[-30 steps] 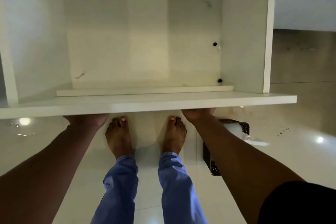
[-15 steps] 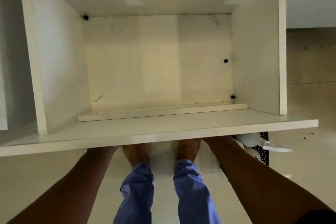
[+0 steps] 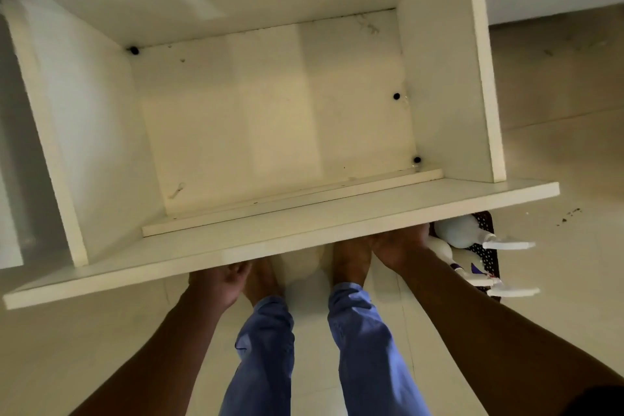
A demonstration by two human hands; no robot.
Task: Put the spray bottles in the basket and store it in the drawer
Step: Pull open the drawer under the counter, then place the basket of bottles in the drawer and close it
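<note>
Both hands grip the drawer front from underneath: the left hand (image 3: 217,284) curls its fingers up under the near edge of the white drawer (image 3: 277,118), and the right hand (image 3: 400,243) does the same further right. The fingertips are hidden behind the panel, so how tightly each closes cannot be told, though both look hooked on the panel's lower lip. The drawer stands pulled out and its inside is bare.

The dark perforated basket (image 3: 489,257) sits on the floor to the right, partly under the drawer's right corner, just beside the right hand. Spray bottles (image 3: 462,233) lie in it on their sides, white triggers poking out to the right. So the loading looks done and the storing not yet.

Risks, as I judge them: the basket is close under the overhanging front, so lifting it straight up could knock the bottles against the panel. The loose bottles could roll or tip out if the basket tilts. Bare feet (image 3: 351,260) stand directly below the drawer edge.
</note>
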